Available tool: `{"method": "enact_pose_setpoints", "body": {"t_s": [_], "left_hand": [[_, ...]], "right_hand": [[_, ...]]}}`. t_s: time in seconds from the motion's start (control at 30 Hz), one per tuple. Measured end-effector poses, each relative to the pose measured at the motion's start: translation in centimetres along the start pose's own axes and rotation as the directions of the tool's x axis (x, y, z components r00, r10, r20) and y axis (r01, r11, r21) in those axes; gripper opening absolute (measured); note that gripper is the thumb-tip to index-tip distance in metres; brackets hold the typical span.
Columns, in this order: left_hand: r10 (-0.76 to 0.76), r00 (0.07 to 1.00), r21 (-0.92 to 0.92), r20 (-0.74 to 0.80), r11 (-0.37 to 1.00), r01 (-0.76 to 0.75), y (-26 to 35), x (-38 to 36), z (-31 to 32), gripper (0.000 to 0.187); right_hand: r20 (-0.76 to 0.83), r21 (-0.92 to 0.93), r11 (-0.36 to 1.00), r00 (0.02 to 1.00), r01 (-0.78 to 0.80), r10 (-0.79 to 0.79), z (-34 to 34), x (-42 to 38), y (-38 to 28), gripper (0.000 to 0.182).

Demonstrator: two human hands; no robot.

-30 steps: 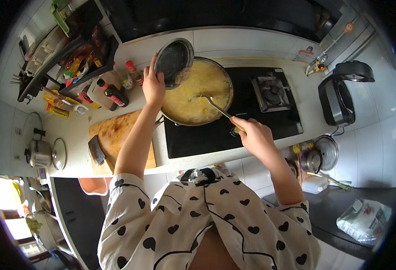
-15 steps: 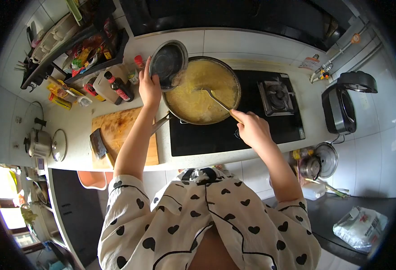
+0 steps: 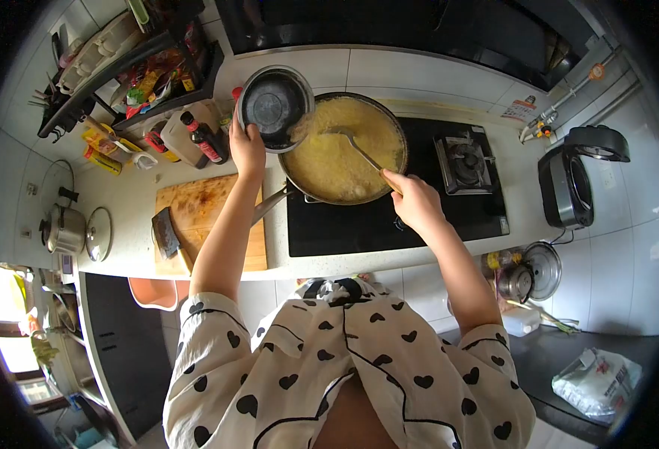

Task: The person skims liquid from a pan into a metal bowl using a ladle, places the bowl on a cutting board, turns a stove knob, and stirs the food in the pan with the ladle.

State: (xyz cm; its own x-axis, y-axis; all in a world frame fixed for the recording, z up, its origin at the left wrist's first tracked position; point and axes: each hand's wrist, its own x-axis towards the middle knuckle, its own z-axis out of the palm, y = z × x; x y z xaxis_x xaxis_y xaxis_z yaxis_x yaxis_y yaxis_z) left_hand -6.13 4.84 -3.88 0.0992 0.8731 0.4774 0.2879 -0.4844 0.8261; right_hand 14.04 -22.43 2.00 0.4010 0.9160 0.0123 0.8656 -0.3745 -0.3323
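Note:
My left hand grips a metal bowl by its left side. The bowl is tilted over the left rim of a wide pan, with some pale food at its lower right edge. Yellowish, bubbling liquid fills the pan, which stands on the black cooktop. In my right hand is the handle of a metal spatula, its head down in the liquid near the pan's middle.
Left of the pan, a cleaver lies on a wooden cutting board, below a dark sauce bottle. A second burner sits at the right, with an open-lidded black appliance beyond it.
The bowl has tipped further toward the camera and moved slightly left relative to the pan. The spatula head has shifted a little up and left in the liquid. Both hands keep their hold.

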Motion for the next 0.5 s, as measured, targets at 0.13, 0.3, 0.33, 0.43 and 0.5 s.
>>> {"method": "enact_pose_setpoints", "body": {"t_s": [0.13, 0.3, 0.33, 0.43, 0.5], "left_hand": [[-0.132, 0.991, -0.096, 0.021, 0.986, 0.133, -1.2, 0.2, 0.1, 0.047], [-0.114, 0.993, -0.191, -0.040, 0.976, 0.105, -2.5, 0.3, 1.0, 0.043], [-0.143, 0.989, -0.225, -0.032, 0.965, 0.133, -2.9, 0.3, 1.1, 0.042], [-0.275, 0.960, -0.301, 0.059, 0.911, 0.280, -3.2, 0.3, 0.9, 0.040], [-0.330, 0.938, -0.322, 0.107, 0.881, 0.347, -3.1, 0.1, 0.9, 0.039]], "right_hand": [[-0.019, -0.002, 0.999, 0.999, 0.039, -0.039, 0.1, -0.6, 0.1, 0.042], [0.006, -0.002, 0.999, 0.999, 0.052, -0.052, -0.3, -1.8, 0.5, 0.043], [0.018, -0.013, 0.999, 0.999, 0.046, -0.046, -0.4, -2.0, 0.5, 0.043], [0.046, -0.027, 0.999, 0.998, 0.040, -0.039, -1.4, -2.9, 0.4, 0.043], [0.048, -0.012, 0.998, 0.997, 0.054, -0.053, -1.7, -3.3, 0.6, 0.044]]}}
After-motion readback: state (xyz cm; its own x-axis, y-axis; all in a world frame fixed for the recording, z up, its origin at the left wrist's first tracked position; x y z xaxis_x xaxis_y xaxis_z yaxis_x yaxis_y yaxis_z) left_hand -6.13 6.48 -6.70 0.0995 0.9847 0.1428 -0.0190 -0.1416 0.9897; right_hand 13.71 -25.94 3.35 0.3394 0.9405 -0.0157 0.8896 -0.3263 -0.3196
